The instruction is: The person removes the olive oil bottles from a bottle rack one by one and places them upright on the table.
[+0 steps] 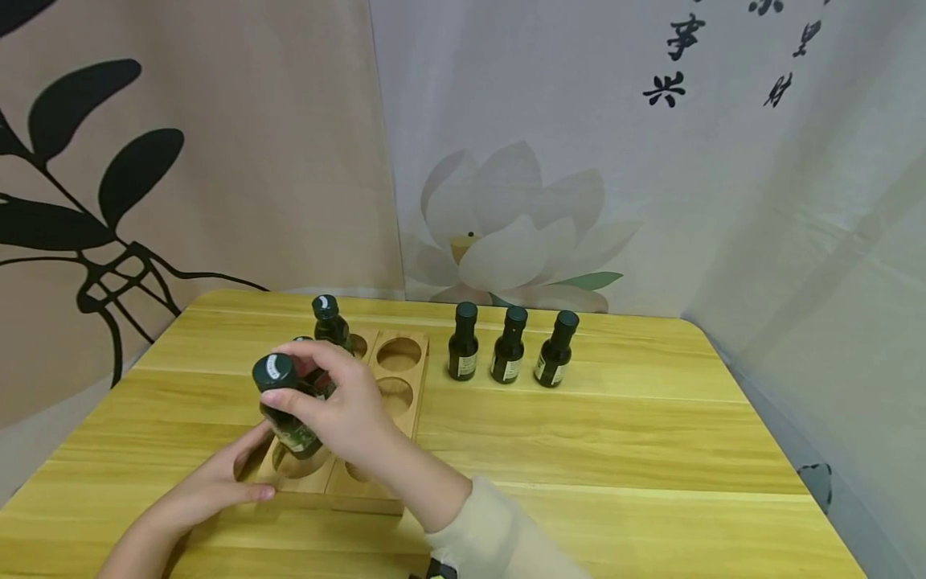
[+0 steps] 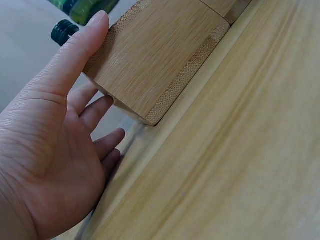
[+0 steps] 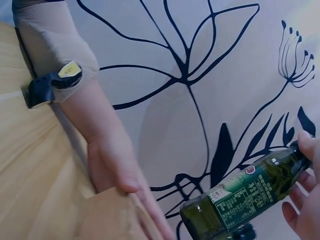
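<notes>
Where tray [image 1: 419, 376] ends R, 3 btls [image 1: 509, 347] stand.

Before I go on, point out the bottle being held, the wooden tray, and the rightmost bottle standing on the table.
Held bottle [image 3: 243, 198]: right wrist view, on its green label.
Wooden tray [image 2: 160, 55]: left wrist view, on its outer wall.
Rightmost bottle [image 1: 556, 352]: head view, on its dark body.

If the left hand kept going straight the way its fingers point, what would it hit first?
The tray: its near corner sits right ahead of the left hand, between thumb and fingers. Contact may already exist; the exact gap is unclear.
</notes>
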Available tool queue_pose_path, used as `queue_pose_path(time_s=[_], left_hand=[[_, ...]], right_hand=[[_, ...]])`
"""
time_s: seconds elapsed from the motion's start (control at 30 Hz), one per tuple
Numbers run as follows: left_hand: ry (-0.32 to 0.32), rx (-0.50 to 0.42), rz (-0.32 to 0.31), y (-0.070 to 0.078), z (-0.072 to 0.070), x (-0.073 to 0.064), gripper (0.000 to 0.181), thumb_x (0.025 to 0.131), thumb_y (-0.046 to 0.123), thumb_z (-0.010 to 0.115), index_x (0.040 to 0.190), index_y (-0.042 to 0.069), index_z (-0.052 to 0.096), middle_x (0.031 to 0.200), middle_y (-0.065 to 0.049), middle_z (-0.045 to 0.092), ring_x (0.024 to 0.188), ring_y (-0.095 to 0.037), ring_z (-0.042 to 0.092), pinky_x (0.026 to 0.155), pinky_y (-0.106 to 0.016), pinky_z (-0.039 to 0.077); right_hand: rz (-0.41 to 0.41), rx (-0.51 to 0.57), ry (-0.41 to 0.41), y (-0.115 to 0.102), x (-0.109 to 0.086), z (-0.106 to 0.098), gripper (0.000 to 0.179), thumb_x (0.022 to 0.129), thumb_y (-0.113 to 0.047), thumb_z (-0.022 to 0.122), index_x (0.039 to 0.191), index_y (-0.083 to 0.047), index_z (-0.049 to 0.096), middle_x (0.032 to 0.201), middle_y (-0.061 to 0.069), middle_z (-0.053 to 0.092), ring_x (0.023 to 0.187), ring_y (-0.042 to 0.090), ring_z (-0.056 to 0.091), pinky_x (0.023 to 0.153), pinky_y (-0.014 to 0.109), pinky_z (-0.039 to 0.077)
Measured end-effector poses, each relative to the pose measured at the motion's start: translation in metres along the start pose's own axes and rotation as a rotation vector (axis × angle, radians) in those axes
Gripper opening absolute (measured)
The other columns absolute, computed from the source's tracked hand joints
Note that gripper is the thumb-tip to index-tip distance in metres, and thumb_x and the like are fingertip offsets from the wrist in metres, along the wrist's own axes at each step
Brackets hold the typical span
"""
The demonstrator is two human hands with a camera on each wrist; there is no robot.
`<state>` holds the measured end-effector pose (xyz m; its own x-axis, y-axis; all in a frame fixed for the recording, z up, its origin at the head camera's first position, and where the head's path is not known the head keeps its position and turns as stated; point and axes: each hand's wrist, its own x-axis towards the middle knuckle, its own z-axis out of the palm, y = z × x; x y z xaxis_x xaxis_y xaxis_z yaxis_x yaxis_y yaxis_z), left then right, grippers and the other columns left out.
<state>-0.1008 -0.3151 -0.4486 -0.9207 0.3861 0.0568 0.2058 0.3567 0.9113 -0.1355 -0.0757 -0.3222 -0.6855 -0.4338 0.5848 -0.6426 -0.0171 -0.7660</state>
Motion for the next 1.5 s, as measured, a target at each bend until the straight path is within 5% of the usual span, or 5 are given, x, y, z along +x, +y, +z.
queue_pose_path(time_s=[0.33,0.7,0.97,1.2,1.5], left_hand=[[0.000,-0.010,0.020,0.002,0.000,0.001,0.086,0.083,0.003,0.068,0.154,0.020,0.021,0.156,0.008,0.019,0.126,0.014,0.018,0.090,-0.080,0.009],[0.022,0.051,0.079,0.000,0.001,0.002,0.089,0.080,0.003,0.069,0.154,0.020,0.022,0.156,0.010,0.021,0.132,0.010,0.018,0.097,-0.009,0.020],[0.009,0.024,0.094,-0.001,0.001,0.002,0.090,0.080,0.002,0.069,0.154,0.018,0.020,0.156,0.013,0.019,0.131,0.011,0.017,0.098,-0.007,0.018],[0.011,0.001,0.071,0.000,0.001,0.003,0.091,0.079,0.001,0.069,0.154,0.018,0.020,0.157,0.012,0.018,0.130,0.013,0.016,0.099,-0.069,0.006],[0.001,-0.022,0.057,-0.001,0.001,0.004,0.091,0.080,0.001,0.069,0.154,0.017,0.020,0.156,0.013,0.018,0.128,0.015,0.017,0.090,-0.078,0.004]], right_hand=[[0.002,0.019,0.015,-0.020,0.009,-0.029,0.036,0.085,-0.009,0.073,0.119,-0.010,0.062,0.097,-0.001,0.064,0.088,0.003,0.055,0.078,0.022,0.050],[-0.068,0.068,0.053,-0.031,0.016,-0.061,0.038,0.083,-0.004,0.074,0.119,-0.005,0.061,0.095,0.008,0.063,0.090,0.005,0.055,0.075,0.026,0.052],[-0.066,0.052,0.079,-0.037,0.021,-0.088,0.036,0.084,-0.003,0.073,0.117,-0.004,0.062,0.095,0.007,0.063,0.090,0.010,0.056,0.075,0.029,0.051],[-0.084,0.039,0.116,-0.034,0.020,-0.112,0.034,0.084,0.001,0.071,0.117,-0.001,0.062,0.095,0.008,0.062,0.089,0.016,0.056,0.075,0.033,0.050],[-0.001,-0.014,0.172,-0.019,0.012,-0.140,0.034,0.085,-0.001,0.071,0.119,-0.004,0.063,0.093,0.008,0.063,0.082,0.021,0.060,0.071,0.037,0.053]])
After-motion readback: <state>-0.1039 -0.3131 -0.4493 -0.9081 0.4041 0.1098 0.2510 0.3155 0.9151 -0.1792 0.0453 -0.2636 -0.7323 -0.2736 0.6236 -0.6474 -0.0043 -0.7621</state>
